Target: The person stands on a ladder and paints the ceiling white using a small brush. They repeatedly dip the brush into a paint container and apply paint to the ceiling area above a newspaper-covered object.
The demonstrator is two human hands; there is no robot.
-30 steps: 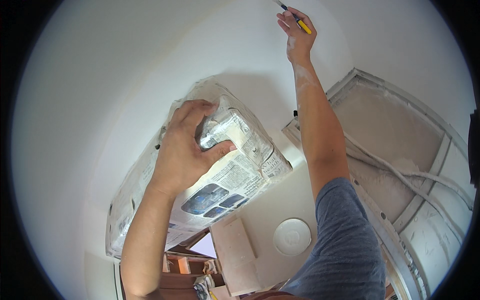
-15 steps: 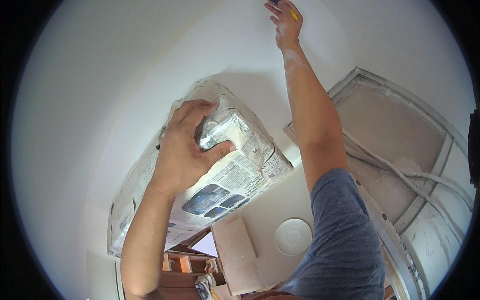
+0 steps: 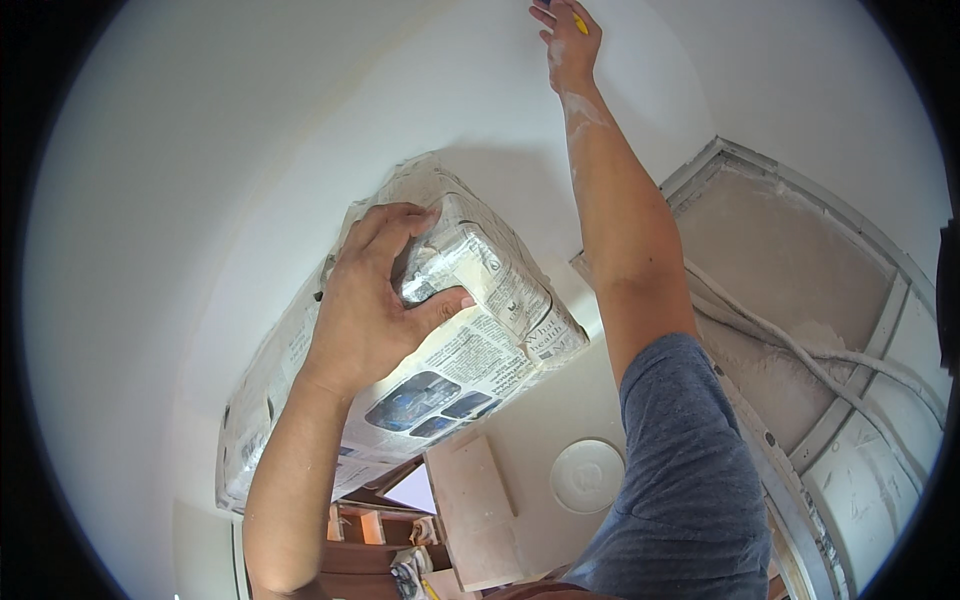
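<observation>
My left hand (image 3: 368,305) grips the upper corner of a long box-shaped unit (image 3: 420,395) wrapped in newspaper and clear film, set against the white wall. Fingers curl over its top, and the thumb presses on its near side. High up at the picture's top edge, my right hand (image 3: 574,45) is closed on a tool with a yellow and dark handle (image 3: 580,24). Beyond the fingers the tool is cut off by the frame, so its working end is hidden. White dust marks the right wrist and forearm.
On the right, a metal-framed recess (image 3: 790,250) holds pale cables (image 3: 760,320) that cross its frame. Below are a round white lid-like disc (image 3: 587,475), a tan board (image 3: 470,500) and wooden shelving (image 3: 370,527) with items in it. White wall (image 3: 200,150) spreads around the wrapped unit.
My right hand has shifted slightly left and up along the wall with the tool. The left hand keeps its hold on the wrapped unit.
</observation>
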